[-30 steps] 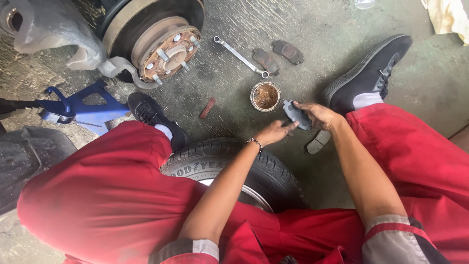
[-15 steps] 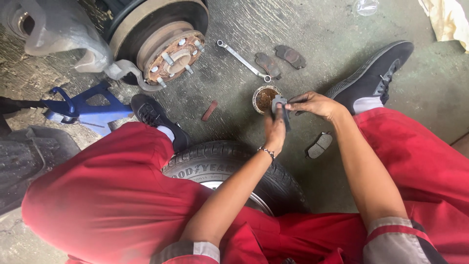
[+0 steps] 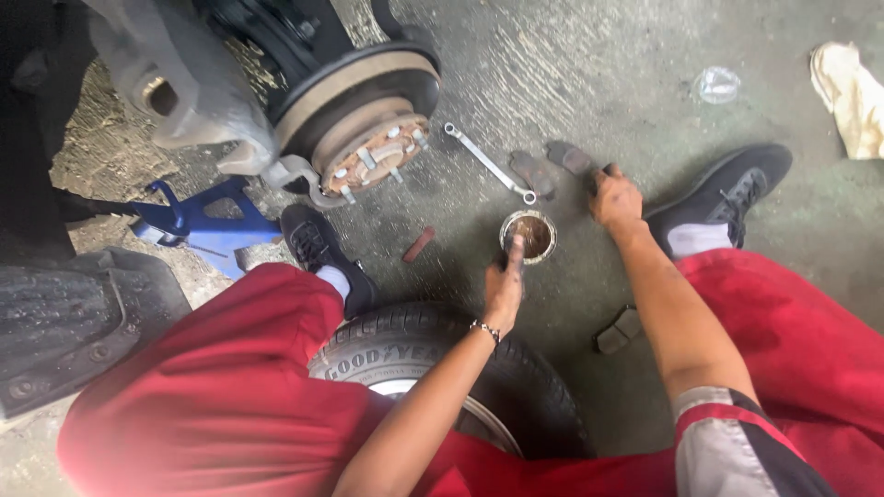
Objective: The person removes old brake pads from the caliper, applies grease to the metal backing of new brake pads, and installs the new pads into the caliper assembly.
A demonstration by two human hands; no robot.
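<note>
My left hand (image 3: 504, 287) reaches over the tyre (image 3: 414, 354), one greasy finger stretched to the rim of a small round tin of brown grease (image 3: 529, 236); it holds nothing. Farther right, my right hand (image 3: 615, 198) is on the concrete floor with its fingers curled on a dark brake pad (image 3: 601, 173), mostly hidden under the hand. Two more worn brake pads (image 3: 536, 172) (image 3: 570, 156) lie just left of that hand. Another pad (image 3: 619, 329) rests on the floor beside my right forearm.
A bare wheel hub with studs and brake disc (image 3: 368, 138) hangs at upper left above a blue jack stand (image 3: 207, 216). A spanner (image 3: 488, 163), a small reddish piece (image 3: 419, 245), a rag (image 3: 852, 92) and a clear lid (image 3: 716, 85) lie around. My black shoes (image 3: 318, 241) (image 3: 727, 193) flank the tin.
Both hands held a brake pad over the tin; they have since parted. My right hand moved away to the right, to the pads on the floor, while the left stays at the tin.
</note>
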